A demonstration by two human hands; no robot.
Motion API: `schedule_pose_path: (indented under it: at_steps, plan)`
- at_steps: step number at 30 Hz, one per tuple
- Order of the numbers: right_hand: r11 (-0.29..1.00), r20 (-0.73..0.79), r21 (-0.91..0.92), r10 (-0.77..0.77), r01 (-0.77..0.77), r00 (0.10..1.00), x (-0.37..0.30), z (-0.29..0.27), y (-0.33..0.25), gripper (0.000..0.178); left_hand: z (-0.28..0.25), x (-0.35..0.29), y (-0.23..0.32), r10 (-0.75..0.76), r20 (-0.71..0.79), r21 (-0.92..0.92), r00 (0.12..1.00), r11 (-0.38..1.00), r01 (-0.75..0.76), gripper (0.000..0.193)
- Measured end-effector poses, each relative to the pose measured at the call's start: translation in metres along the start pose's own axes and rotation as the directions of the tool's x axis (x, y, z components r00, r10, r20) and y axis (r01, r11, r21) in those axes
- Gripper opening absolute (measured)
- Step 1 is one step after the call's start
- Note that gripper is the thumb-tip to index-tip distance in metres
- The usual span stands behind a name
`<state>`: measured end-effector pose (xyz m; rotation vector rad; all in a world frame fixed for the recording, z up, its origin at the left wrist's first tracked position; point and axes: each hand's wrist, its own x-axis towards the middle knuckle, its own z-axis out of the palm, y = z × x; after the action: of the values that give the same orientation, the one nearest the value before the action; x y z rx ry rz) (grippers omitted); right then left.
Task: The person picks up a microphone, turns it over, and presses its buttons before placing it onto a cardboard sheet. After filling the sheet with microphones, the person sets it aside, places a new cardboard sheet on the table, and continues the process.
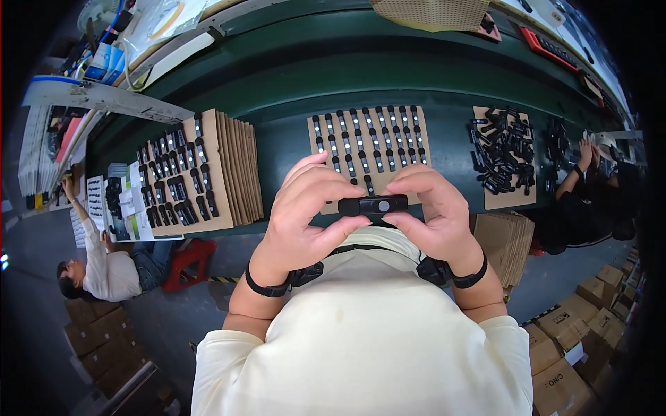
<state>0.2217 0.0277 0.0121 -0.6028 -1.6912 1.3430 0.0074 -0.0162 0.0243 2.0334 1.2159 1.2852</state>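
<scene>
Between my two hands is a small black clip-on microphone (383,204) with a rounded dark end and a silver round button, held level. My left hand (309,208) pinches its left end between thumb and fingers. At its right end, my right hand (433,211) grips it the same way. Just beyond my hands, a cardboard sheet (433,118) lies on the green bench with similar microphones (370,132) standing out in neat rows. The near part of that sheet is partly hidden by my hands.
To the left, a stack of cardboard sheets (239,166) carries more microphones on top. A loose heap of black pieces (501,149) covers another sheet on the right. Co-workers sit at the left (114,270) and right (603,201). Cartons (555,388) stand on the floor at lower right.
</scene>
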Motion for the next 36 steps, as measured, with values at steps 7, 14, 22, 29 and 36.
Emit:
schedule_pose_path:
  at_steps: [7,14,22,29,36]
  plan:
    - [0.983,0.057,-0.119,-0.133,0.139,0.989,0.008,-0.007,-0.002,0.029,0.009,0.005,-0.004,-0.007,0.043,-0.02,0.999,1.0,0.008,0.03]
    - [0.928,0.129,-0.25,-0.249,0.275,0.96,0.018,-0.003,0.001,0.034,0.024,0.008,-0.015,-0.016,0.102,-0.059,0.995,0.998,0.022,0.034]
    - [0.893,0.095,-0.372,-0.233,0.252,0.968,0.014,-0.011,0.006,0.033,0.017,0.004,-0.02,-0.088,0.073,-0.161,0.993,0.982,0.099,0.034]
    - [0.806,0.145,-0.528,-0.224,0.267,0.964,0.015,-0.01,0.012,0.033,0.016,0.005,-0.023,-0.075,0.094,-0.027,0.993,0.997,0.078,0.032]
    - [0.807,-0.057,-0.544,0.239,-0.231,0.969,0.002,-0.018,0.067,0.025,0.022,0.005,-0.032,-0.187,0.029,0.091,0.982,0.979,0.184,0.032]
